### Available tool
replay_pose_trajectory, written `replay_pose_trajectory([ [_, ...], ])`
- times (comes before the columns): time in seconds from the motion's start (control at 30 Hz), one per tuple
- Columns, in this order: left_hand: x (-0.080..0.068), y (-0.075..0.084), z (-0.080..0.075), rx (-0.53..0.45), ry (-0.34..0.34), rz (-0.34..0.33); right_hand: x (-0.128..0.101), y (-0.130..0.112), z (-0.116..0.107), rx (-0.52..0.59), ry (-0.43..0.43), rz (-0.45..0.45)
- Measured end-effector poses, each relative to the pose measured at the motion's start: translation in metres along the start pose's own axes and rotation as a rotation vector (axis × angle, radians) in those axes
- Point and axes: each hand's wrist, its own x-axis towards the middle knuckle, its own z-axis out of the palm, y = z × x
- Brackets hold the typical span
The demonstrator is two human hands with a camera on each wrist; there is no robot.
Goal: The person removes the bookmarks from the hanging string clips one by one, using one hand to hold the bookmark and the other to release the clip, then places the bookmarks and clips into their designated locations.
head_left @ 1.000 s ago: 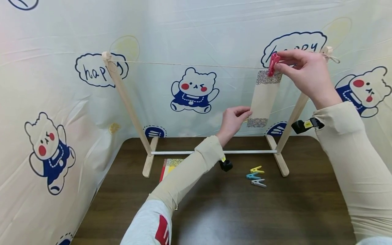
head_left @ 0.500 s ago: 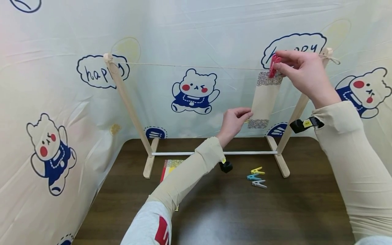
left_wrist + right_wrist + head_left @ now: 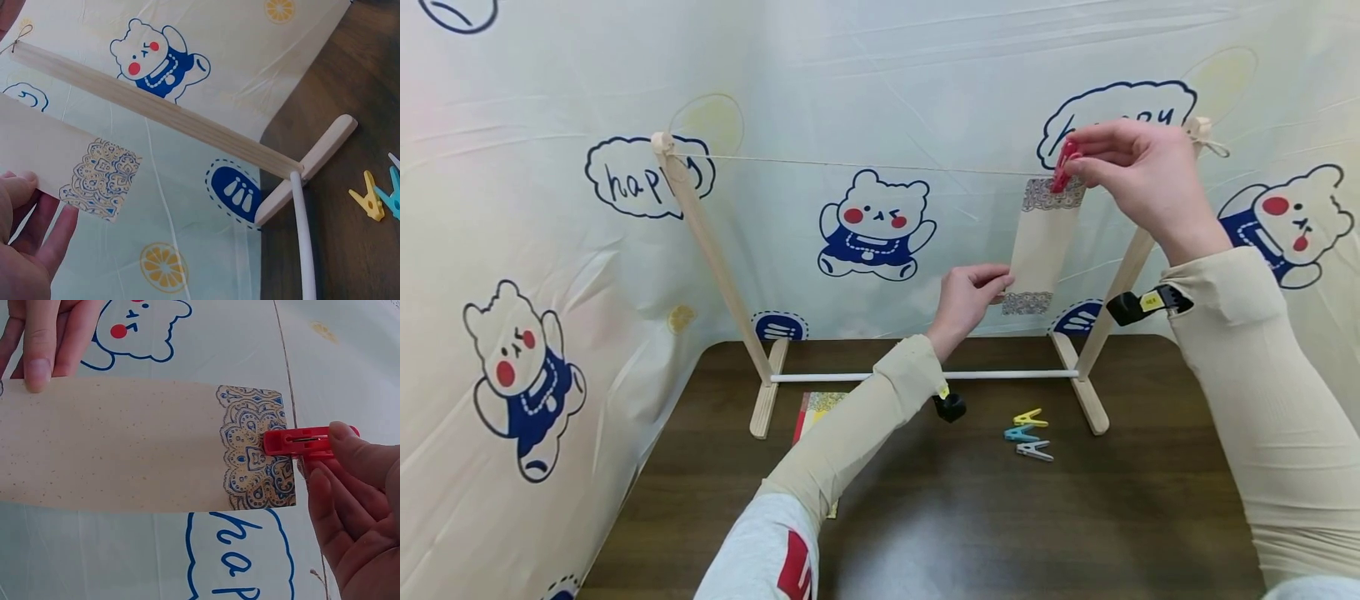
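A cream paper strip (image 3: 1043, 246) with patterned bands at both ends hangs upright at the right part of a thin string (image 3: 850, 161). My right hand (image 3: 1150, 183) pinches a red clothespin (image 3: 300, 442) between thumb and fingers. In the right wrist view its tip lies over the patterned top end of the strip, right at the string. Lower down, my left hand (image 3: 966, 300) pinches the strip's left edge between thumb and fingers, just above the bottom band. The left wrist view shows that blue-patterned bottom end of the strip (image 3: 103, 178) sticking out past the fingers.
A wooden frame, with a left post (image 3: 711, 250), a right post (image 3: 1120, 292) and a white crossbar (image 3: 1011, 374), stands on the dark table (image 3: 1075, 517). Yellow (image 3: 1030, 417), blue (image 3: 1021, 433) and grey (image 3: 1034, 451) clothespins lie at right. Coloured paper strips (image 3: 816, 408) lie partly under the left forearm.
Both hands stay at the strip with the same grips. The strip, the clothespin and the hands have shifted very slightly left in the head view.
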Motion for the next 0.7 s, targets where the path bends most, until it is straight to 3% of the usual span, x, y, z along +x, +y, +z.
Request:
replay_pose_trajectory([
  [0.53,-0.0026,-0.0001,-0.0016,-0.017,-0.011,-0.019,-0.0038,0.002,0.0039,0.201,0.113,-0.049],
  [0.7,-0.0026,-0.0022,-0.002,-0.027,-0.014,-0.02,-0.0032,0.0031,0.006,0.318,0.114,-0.073],
])
